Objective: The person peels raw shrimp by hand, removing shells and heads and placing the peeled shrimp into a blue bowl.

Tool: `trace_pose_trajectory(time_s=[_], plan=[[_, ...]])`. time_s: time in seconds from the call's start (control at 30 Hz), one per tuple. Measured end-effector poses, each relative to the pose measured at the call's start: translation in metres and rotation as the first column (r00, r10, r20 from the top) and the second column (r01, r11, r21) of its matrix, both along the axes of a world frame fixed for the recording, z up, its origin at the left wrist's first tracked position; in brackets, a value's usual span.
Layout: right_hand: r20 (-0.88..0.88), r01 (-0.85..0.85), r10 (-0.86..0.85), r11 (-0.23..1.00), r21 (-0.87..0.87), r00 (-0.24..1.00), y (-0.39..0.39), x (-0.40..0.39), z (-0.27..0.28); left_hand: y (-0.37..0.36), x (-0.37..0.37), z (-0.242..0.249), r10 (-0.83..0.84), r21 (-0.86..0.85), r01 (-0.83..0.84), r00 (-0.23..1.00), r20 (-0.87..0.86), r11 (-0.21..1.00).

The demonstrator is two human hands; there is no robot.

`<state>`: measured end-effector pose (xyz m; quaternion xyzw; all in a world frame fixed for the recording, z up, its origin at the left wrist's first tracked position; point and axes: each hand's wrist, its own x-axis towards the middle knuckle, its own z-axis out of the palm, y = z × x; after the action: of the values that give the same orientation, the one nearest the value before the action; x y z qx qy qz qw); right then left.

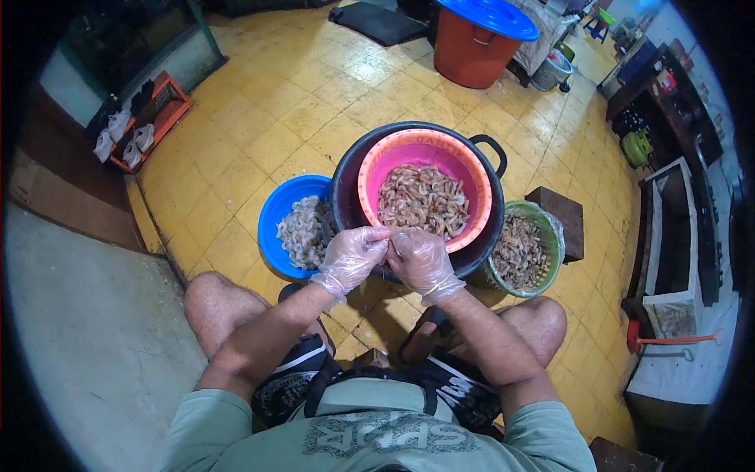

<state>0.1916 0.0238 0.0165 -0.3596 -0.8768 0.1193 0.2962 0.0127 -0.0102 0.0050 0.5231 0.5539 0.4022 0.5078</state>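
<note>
Four round vessels are sitting at the centre of the frame on the yellow tiled floor [259, 102]: one black pot [346, 197], one pink colander [472, 177] nested inside it, one blue bowl [275, 216] just to its left and one green basket [550, 228] just to its right. One orange tub [472, 51] with a blue lid is standing well apart at the top of the frame, and one orange rack [169, 106] holding pale footwear is lying at the upper left beside a wall. A grey concrete step is filling the lower left.

The colander is carrying a heap of pinkish-brown shrimp [425, 197]; the blue bowl is holding a paler, greyish pile, and the green basket, lined with clear plastic, is holding a brownish pile.

Two hands in clear plastic gloves are meeting just below the colander's near rim, over the edge of the pot. The left hand [351, 256] and the right hand [421, 259] are pressing their fingertips together around one small shrimp piece [391, 234], which is too small to make out clearly.
</note>
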Motion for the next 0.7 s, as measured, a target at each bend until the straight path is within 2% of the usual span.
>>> trace_pose_trajectory(time_s=[0.03,0.1,0.13,0.23,0.3,0.33,0.37,0.4,0.43,0.5,0.67,0.7], plan=[[-0.001,0.023,-0.023,0.999,-0.026,1.000,-0.002,-0.001,0.003,-0.001,0.001,0.004,-0.001,-0.001,0.001,1.000,-0.001,1.000],[-0.002,0.047,-0.047,0.997,-0.054,0.999,-0.002,-0.001,0.004,-0.003,0.002,0.009,0.011,0.112,0.010,0.982,-0.189,0.994],[-0.030,0.049,-0.052,0.993,-0.104,0.998,-0.001,-0.001,0.005,-0.003,0.002,0.007,0.010,0.111,0.011,0.982,-0.189,0.994],[-0.106,0.056,-0.076,0.983,-0.175,0.992,0.006,0.002,0.001,0.000,0.000,-0.003,-0.005,0.114,0.017,0.995,-0.104,0.993],[-0.154,0.061,-0.092,0.979,-0.195,0.984,0.010,0.005,0.000,0.004,-0.002,-0.005,0.014,0.131,-0.025,0.996,0.087,0.991],[-0.260,0.021,-0.178,0.860,-0.509,0.949,0.010,0.005,0.001,0.004,-0.003,-0.004,0.004,0.145,-0.021,0.994,0.112,0.989],[-0.327,-0.065,-0.291,0.649,-0.758,0.899,0.011,0.006,0.003,0.004,-0.003,-0.004,0.005,0.146,-0.021,0.994,0.112,0.989],[-0.350,-0.134,-0.340,0.522,-0.842,0.873,0.011,0.008,0.011,0.005,-0.002,-0.002,0.023,0.129,-0.045,0.986,0.165,0.991],[-0.350,-0.135,-0.338,0.523,-0.842,0.874,0.009,0.006,0.021,0.005,-0.002,-0.001,0.042,0.111,-0.067,0.975,0.219,0.992],[-0.475,-0.293,-0.360,0.457,-0.840,0.803,0.003,0.002,0.034,0.005,-0.002,-0.001,0.055,0.121,-0.083,0.973,0.223,0.989],[-0.508,-0.273,-0.369,0.530,-0.803,0.778,0.000,0.001,0.013,0.003,-0.003,-0.011,0.102,0.081,-0.122,0.970,0.222,0.989],[-0.531,-0.282,-0.382,0.543,-0.791,0.756,0.000,0.000,0.011,0.002,-0.002,-0.010,0.119,0.021,-0.128,0.961,0.249,0.992]])
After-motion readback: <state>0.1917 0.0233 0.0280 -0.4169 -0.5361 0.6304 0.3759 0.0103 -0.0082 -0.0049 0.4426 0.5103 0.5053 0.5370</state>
